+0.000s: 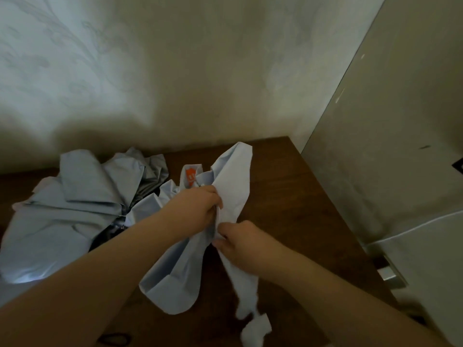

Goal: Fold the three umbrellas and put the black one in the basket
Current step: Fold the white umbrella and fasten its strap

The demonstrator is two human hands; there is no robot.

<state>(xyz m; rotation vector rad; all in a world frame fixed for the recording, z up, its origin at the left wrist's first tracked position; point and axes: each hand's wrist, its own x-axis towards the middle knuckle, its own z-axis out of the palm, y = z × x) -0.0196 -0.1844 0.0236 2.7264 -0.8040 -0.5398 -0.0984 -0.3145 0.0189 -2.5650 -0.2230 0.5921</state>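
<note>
We cannot read the orange label [191, 177], half buried in the pale blue fabric umbrella [175, 276]; the dark loop [114, 339] leaves the bottom edge.

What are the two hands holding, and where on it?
Both hands grip the light blue umbrella by its bunched canopy fabric near the middle: left hand above, right hand just below.

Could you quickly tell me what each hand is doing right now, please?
Left hand: grips the pale blue umbrella fabric.
Right hand: pinches the same fabric.
</note>
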